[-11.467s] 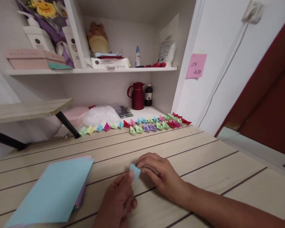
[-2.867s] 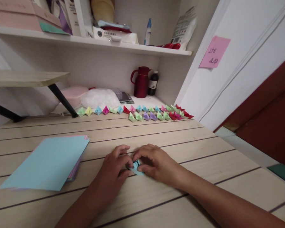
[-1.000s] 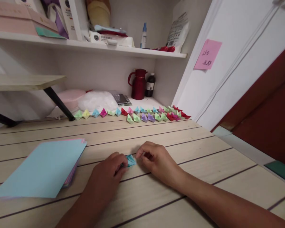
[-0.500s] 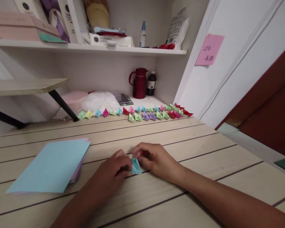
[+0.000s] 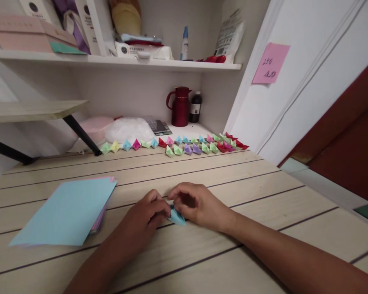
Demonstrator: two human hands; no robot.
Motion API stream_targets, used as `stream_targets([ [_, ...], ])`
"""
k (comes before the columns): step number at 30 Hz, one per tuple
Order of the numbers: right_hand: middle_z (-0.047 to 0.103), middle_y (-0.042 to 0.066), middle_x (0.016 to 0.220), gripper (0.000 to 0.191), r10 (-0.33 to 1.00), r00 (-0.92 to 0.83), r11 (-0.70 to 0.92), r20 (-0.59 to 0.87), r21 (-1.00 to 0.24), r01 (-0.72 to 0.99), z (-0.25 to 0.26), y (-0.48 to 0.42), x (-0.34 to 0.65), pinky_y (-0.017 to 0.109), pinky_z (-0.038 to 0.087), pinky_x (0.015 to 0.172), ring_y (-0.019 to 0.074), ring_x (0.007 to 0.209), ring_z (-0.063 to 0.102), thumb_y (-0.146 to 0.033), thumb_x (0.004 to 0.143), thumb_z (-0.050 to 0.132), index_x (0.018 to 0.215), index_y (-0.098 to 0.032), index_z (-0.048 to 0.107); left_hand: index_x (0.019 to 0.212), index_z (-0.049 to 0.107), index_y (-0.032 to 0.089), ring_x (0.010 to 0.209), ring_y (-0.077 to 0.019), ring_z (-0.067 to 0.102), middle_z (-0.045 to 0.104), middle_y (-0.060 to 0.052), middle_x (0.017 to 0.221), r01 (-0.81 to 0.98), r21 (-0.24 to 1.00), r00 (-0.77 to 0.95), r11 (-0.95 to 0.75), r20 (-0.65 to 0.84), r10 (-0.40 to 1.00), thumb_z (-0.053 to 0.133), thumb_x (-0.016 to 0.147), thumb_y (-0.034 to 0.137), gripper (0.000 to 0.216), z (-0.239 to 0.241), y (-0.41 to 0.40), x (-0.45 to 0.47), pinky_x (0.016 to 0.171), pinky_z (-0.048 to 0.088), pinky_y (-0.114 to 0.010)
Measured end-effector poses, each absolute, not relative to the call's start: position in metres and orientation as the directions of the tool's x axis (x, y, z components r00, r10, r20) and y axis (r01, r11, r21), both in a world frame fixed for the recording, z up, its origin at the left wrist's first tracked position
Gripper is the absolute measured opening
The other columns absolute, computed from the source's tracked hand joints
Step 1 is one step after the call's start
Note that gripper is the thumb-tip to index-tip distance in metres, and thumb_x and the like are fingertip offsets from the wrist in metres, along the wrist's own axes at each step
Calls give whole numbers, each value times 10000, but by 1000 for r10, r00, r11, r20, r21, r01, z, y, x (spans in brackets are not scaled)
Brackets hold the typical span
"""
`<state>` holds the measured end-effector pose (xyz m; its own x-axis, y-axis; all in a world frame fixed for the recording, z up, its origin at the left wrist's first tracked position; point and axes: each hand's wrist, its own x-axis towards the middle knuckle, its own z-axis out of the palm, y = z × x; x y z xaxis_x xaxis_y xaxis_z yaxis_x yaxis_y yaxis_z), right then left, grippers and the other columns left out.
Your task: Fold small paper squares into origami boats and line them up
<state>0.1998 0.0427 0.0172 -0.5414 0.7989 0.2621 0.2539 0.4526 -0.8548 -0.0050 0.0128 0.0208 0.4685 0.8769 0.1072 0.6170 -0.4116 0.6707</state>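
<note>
A small folded piece of light blue paper point(image 5: 178, 217) is held just above or on the wooden tabletop, in the middle of the view. My left hand point(image 5: 151, 211) pinches its left side between thumb and fingers. On the other side, my right hand point(image 5: 200, 206) curves over it, with thumb and fingertips at its upper edge. The fingers cover the paper's upper part. To the left lies a stack of coloured paper sheets point(image 5: 66, 212), light blue on top and pink and purple beneath.
Folded paper boats point(image 5: 188, 150) in several colours line the back of the table point(image 5: 135, 171). Behind them stand a dark red jug point(image 5: 180, 107), a dark bottle point(image 5: 196, 108) and a white plastic bag point(image 5: 129, 130). A black-legged wooden shelf point(image 5: 33, 111) overhangs the back left.
The light blue paper has turned and looks narrower, its open triangular face less visible. My right thumb has come down closer to it, while my left hand has shifted only slightly.
</note>
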Motion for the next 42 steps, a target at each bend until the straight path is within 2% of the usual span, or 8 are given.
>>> stream_targets([
  [4,672,2,853,247,787,-562,467,255,-841,273,15,44,200,200,463,634,104,699,575,-40,770,556,946,-185,650,832,594,239,786,-143,514,511,11,885,626,645,479,-439,126,869,441,869,135,189,21,13,-5,704,392,-263],
  [11,608,-26,765,269,729,-630,580,267,-730,361,23,44,205,182,396,585,84,635,507,-9,734,579,886,-199,695,841,610,238,832,-152,531,557,7,909,648,611,479,-455,137,867,492,828,115,171,18,15,-5,727,396,-276],
  [16,629,-8,823,247,746,-631,553,212,-725,411,27,43,206,198,420,621,100,683,547,-19,758,602,895,-202,696,842,622,230,745,-119,529,545,18,919,626,669,460,-400,98,883,565,829,190,70,21,13,-4,685,408,-255],
  [23,660,21,959,191,682,-707,586,186,-717,377,31,46,209,244,459,782,146,880,605,-54,766,678,889,-201,683,850,636,243,837,-154,530,550,16,921,670,592,473,-448,124,872,591,845,244,45,16,14,-4,751,387,-295],
  [30,669,18,885,101,714,-667,570,212,-730,378,24,46,207,252,458,756,159,843,613,-107,773,712,809,-196,682,876,632,257,856,-159,535,543,16,951,674,569,486,-471,138,863,569,832,164,121,14,15,-3,817,383,-332],
  [35,664,17,897,83,794,-569,492,216,-778,390,21,43,205,243,455,721,148,812,608,-116,776,714,799,-190,685,950,607,269,933,-186,524,516,-2,1033,678,556,472,-481,172,865,606,802,166,180,14,14,-5,877,391,-365],
  [39,661,11,865,99,838,-493,459,232,-789,409,18,43,203,242,451,728,145,801,604,-97,756,719,785,-187,687,966,596,266,1000,-205,508,493,-21,1088,670,586,456,-456,160,876,602,764,117,252,15,12,-4,907,400,-378],
  [42,663,7,843,107,849,-465,462,250,-779,424,16,44,201,244,443,722,144,785,598,-92,741,724,772,-190,692,933,605,257,1028,-213,503,489,-28,1088,652,624,431,-431,162,887,613,757,127,219,15,13,-1,923,404,-384],
])
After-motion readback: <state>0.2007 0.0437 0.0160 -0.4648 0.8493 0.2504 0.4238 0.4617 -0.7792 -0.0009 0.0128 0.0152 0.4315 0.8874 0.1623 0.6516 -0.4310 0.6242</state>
